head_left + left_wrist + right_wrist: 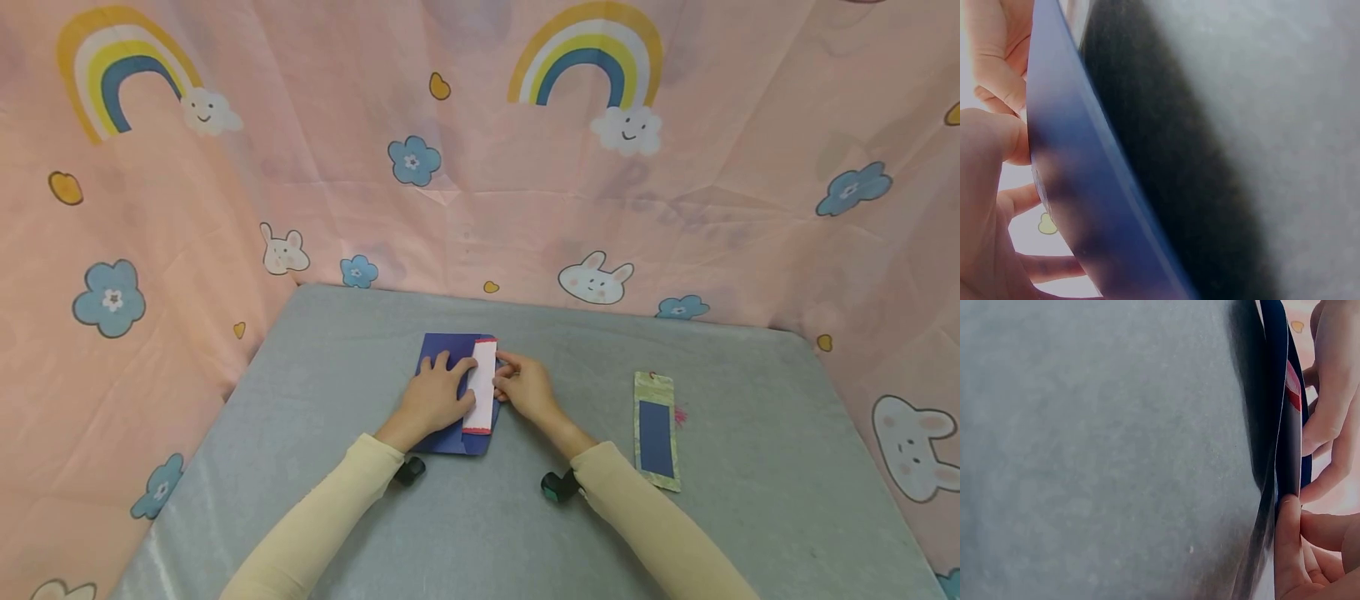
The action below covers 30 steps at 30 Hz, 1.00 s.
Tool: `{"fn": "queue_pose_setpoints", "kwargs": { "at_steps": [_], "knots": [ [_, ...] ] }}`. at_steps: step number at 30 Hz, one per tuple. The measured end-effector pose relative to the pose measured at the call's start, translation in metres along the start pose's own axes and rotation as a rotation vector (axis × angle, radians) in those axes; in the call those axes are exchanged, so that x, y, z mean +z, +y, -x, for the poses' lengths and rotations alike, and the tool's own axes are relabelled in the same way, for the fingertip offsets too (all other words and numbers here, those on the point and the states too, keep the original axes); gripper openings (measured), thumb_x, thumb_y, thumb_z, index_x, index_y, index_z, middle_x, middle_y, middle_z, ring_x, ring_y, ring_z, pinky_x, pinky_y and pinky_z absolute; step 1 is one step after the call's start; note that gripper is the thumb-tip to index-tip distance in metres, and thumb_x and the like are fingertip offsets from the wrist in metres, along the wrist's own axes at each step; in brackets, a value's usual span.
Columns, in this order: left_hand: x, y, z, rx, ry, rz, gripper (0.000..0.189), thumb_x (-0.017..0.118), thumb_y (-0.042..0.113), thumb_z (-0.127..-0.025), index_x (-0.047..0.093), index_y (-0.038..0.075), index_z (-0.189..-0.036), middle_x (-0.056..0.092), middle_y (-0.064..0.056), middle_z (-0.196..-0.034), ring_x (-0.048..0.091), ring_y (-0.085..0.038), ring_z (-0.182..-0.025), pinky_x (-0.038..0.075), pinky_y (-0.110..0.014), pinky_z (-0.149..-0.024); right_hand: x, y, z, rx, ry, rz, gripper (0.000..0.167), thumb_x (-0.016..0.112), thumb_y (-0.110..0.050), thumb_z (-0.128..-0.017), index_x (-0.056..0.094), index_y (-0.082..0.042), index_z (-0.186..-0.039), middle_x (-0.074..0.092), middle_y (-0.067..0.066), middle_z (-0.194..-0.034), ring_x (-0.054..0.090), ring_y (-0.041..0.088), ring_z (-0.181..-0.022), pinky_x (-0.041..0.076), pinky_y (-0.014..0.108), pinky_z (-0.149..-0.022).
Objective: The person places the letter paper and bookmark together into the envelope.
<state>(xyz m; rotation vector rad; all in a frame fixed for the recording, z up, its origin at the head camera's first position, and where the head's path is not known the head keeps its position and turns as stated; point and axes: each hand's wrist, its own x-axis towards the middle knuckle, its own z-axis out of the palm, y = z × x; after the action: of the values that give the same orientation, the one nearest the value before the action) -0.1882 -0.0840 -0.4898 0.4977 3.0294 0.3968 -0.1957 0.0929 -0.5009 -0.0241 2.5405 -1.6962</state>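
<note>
A dark blue card or folder (pixel 442 439) lies on the table before me. Along its right side runs a narrow white paper strip (pixel 480 400) with red ends. My left hand (pixel 435 393) rests on the blue card with fingers spread, thumb and index fingertips on the strip's left side. At the strip's right edge, my right hand (pixel 527 389) pinches the paper between thumb and finger. The right wrist view shows the thumb (pixel 1329 530) on one side of that thin edge and a finger (pixel 1291 534) on the other.
To the right lies a green bookmark-like strip (pixel 656 481) with a dark blue panel and a pink tassel (pixel 680 416). Black wrist devices show under both sleeves. A pink printed curtain (pixel 480 225) stands behind the grey-covered table (pixel 570 333).
</note>
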Motion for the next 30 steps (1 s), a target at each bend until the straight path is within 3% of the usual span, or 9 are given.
{"fn": "queue_pose_setpoints", "kwargs": {
  "at_steps": [30],
  "knots": [
    [-0.0005,0.0005,0.0009,0.008,0.011,0.0,0.053,0.059,0.036,-0.089,0.051,0.028,-0.141,0.05,-0.022,-0.143,0.051,-0.048,-0.125,0.052,-0.059,-0.089,0.0066,0.002,-0.0048,0.03,-0.026,-0.011,0.049,0.064,0.002,-0.091,0.055,0.002,-0.138,0.071,0.019,-0.09,0.062,0.006,-0.055,0.056,0.023,-0.056]
  ]
}}
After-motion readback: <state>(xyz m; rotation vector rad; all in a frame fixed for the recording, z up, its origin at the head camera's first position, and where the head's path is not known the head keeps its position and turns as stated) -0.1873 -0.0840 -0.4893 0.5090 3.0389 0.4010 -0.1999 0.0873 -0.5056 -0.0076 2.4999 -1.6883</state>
